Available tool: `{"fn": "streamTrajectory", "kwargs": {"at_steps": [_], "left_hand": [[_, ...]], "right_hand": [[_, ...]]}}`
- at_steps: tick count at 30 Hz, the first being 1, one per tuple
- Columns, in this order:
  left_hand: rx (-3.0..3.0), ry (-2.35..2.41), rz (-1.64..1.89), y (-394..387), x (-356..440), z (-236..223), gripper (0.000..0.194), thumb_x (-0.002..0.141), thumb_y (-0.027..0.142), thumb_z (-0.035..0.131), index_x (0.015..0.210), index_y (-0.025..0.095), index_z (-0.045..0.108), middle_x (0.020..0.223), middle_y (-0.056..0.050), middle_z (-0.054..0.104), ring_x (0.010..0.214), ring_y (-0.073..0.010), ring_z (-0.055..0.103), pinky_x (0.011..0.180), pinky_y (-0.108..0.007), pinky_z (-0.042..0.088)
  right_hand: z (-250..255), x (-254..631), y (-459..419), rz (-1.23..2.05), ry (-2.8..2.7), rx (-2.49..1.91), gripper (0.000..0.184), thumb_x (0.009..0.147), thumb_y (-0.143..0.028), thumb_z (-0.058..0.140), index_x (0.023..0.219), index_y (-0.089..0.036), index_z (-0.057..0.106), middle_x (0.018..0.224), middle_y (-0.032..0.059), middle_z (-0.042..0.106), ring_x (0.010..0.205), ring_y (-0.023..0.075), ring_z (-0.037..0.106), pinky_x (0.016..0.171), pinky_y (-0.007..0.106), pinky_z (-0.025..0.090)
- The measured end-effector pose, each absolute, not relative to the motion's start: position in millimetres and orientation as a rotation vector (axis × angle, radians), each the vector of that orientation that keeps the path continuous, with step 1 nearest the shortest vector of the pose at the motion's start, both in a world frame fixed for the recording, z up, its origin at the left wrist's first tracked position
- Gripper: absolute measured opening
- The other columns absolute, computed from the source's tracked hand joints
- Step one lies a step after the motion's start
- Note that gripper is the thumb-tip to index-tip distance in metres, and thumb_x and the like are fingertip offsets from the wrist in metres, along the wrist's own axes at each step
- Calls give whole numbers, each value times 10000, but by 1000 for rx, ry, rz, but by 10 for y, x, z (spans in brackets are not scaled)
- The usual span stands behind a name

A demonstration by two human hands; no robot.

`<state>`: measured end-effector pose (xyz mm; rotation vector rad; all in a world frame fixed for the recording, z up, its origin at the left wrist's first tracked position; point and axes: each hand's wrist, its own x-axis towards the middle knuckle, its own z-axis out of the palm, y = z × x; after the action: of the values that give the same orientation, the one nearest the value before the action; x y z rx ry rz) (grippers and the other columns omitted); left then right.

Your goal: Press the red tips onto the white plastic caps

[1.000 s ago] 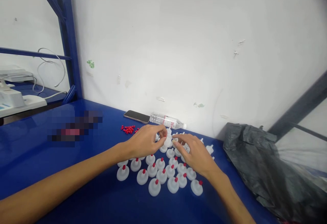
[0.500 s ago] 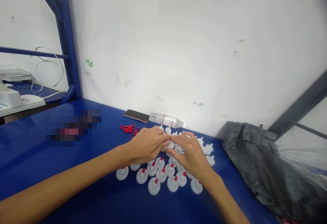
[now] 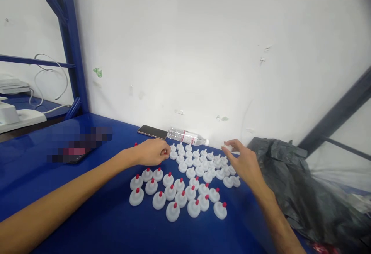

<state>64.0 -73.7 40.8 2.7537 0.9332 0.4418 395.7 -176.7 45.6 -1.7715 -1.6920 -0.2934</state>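
Observation:
My left hand (image 3: 153, 151) is closed over the spot where small red tips lie, and a red tip (image 3: 135, 144) shows just behind its wrist. What its curled fingers hold, if anything, is hidden. At the far right of the group, my right hand (image 3: 243, 159) pinches a white nozzle cap (image 3: 228, 148) between thumb and fingers, above the table. Between the hands stand several white nozzle caps without red tips (image 3: 190, 173). Nearer to me are several white caps with red tips (image 3: 173, 211), spread out on the blue table.
Along the wall lie a clear plastic bottle (image 3: 188, 136) on its side and a phone (image 3: 152, 131). A dark, partly blurred item (image 3: 77, 155) rests at the left on the blue table (image 3: 101, 223). A black plastic bag (image 3: 278, 161) bulges at the right edge.
My hands, together over one white cap before, have moved apart. The left went left to the red tips; the right went to the far right edge and now pinches a white cap.

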Motion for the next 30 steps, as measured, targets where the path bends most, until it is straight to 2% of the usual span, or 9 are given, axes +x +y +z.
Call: {"fn": "streamTrajectory", "kwargs": {"at_steps": [4, 8, 10, 13, 17, 20, 24, 28, 30], "left_hand": [[2713, 840, 247, -696, 584, 371, 80, 841, 217, 651, 786, 207, 708, 732, 10, 691, 620, -146, 589, 565, -253, 355], [2695, 878, 164, -637, 569, 377, 70, 830, 227, 654, 778, 217, 699, 710, 7, 675, 592, -149, 586, 529, -254, 347], [2709, 923, 158, -618, 570, 384, 82, 825, 206, 627, 773, 217, 689, 719, -6, 676, 612, -164, 591, 540, -265, 350], [2736, 968, 167, -624, 575, 396, 83, 807, 174, 608, 778, 217, 674, 746, -21, 682, 657, -188, 596, 571, -281, 353], [2767, 989, 171, -667, 587, 419, 104, 800, 143, 591, 731, 211, 630, 749, -25, 670, 655, -193, 578, 578, -291, 333], [2791, 1005, 163, -687, 592, 427, 111, 807, 140, 591, 727, 213, 614, 743, -23, 666, 646, -191, 574, 570, -289, 328], [2804, 1011, 151, -684, 595, 416, 95, 815, 158, 608, 747, 219, 633, 756, -27, 684, 647, -196, 586, 566, -283, 334], [2818, 994, 182, -686, 602, 408, 76, 827, 167, 622, 786, 219, 659, 777, -33, 705, 667, -203, 614, 566, -281, 341], [2824, 994, 209, -691, 609, 413, 88, 849, 186, 607, 777, 214, 649, 767, -36, 697, 653, -201, 610, 563, -284, 337]], "right_hand": [[526, 3965, -1812, -146, -1713, -1727, 298, 900, -535, 577, 900, -256, 682, 1138, 65, 741, 985, 236, 706, 904, 376, 506], [599, 3966, -1864, -81, -1768, -1804, 349, 863, -571, 600, 833, -244, 720, 830, 29, 709, 720, 194, 644, 717, 332, 503], [649, 3951, -1909, 96, -1823, -1842, 356, 869, -561, 594, 811, -233, 719, 687, 5, 670, 630, 176, 600, 624, 307, 462], [704, 3919, -1978, 470, -1912, -1845, 342, 843, -543, 641, 794, -216, 726, 614, 4, 661, 570, 159, 562, 558, 292, 419], [683, 3887, -2009, 878, -1957, -1844, 312, 786, -510, 707, 799, -202, 756, 631, 34, 705, 551, 153, 564, 523, 274, 429], [640, 3887, -1986, 903, -1949, -1859, 298, 744, -483, 743, 855, -207, 769, 658, 37, 724, 545, 154, 574, 508, 269, 438], [660, 3861, -1979, 771, -1961, -1818, 283, 769, -473, 730, 891, -221, 767, 659, 23, 719, 562, 147, 575, 534, 264, 445], [737, 3743, -2028, 1038, -1919, -1769, 333, 770, -487, 727, 949, -210, 768, 739, 26, 749, 564, 131, 584, 517, 238, 468], [755, 3687, -2050, 1143, -1941, -1766, 334, 732, -459, 764, 952, -208, 775, 789, 28, 763, 529, 110, 582, 452, 208, 425]]}}
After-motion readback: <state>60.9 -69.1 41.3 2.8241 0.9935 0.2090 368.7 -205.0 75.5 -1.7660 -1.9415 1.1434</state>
